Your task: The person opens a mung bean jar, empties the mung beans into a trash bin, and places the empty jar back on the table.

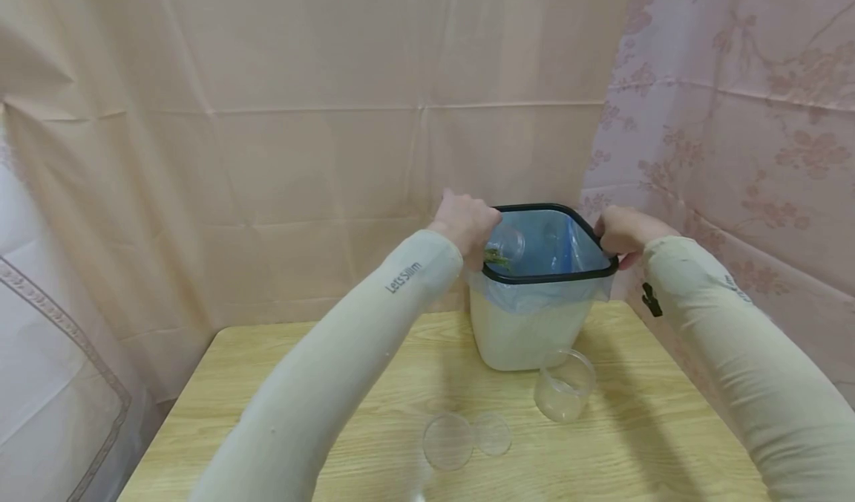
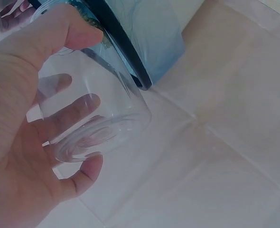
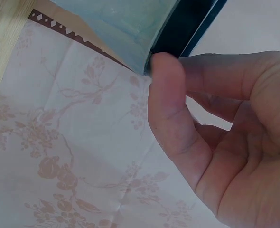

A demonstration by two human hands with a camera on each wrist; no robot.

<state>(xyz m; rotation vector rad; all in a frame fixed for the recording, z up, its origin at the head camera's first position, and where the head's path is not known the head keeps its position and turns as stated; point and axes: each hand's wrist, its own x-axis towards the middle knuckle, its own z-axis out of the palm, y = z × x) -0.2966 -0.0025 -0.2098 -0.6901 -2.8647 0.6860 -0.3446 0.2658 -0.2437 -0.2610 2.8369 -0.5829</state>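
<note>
My left hand (image 1: 465, 223) grips a clear plastic jar (image 2: 123, 97), tipped at the near left rim of a cream trash bin (image 1: 528, 338). Dried green stalks (image 1: 497, 258) show around the jar's mouth, over the bin's opening. A blue bag (image 1: 544, 235) lines the bin, folded over outside its black rim (image 1: 554, 277). On the bin's right side, my right hand (image 1: 631, 231) pinches the rim; in the right wrist view its thumb (image 3: 167, 95) presses the rim's outer edge. The bin's bottom inside is hidden.
Another clear jar (image 1: 564, 398) stands on the wooden table (image 1: 374, 442) in front of the bin. Two clear round lids (image 1: 448, 442) lie side by side nearer to me. A beige curtain (image 1: 320, 153) hangs behind, and a pink floral cloth (image 1: 755, 138) on the right.
</note>
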